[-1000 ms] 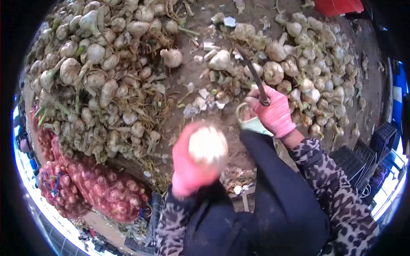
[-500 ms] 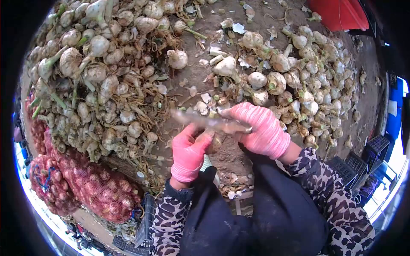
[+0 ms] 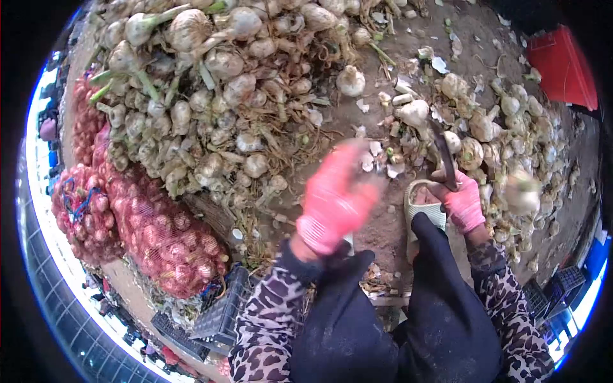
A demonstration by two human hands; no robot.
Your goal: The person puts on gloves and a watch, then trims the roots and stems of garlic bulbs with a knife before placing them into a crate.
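My left hand [image 3: 337,199], in a pink glove, is smeared by motion over the ground at the edge of the left garlic pile [image 3: 211,127]. Its fingers look stretched out, and I see nothing in them. My right hand [image 3: 461,203], also gloved in pink, is closed around a knife [image 3: 443,150] whose dark, narrow blade points up and away. Just right of that hand, a blurred garlic bulb [image 3: 520,193] appears in mid-air above the right garlic pile [image 3: 504,137]. A whitish bulb [image 3: 414,112] lies beyond the blade, with cut stem bits nearby.
Red mesh sacks full of bulbs [image 3: 163,239] lie at the left. Dark plastic crates [image 3: 223,306] stand below them, others [image 3: 562,284] at the far right. A red container [image 3: 562,67] is at the upper right. My slippered foot [image 3: 424,201] is beside my right hand.
The hands were together with the knife between them; now they are apart, the left fingers spread. A bulb is now in the air at the right. The view has shifted left.
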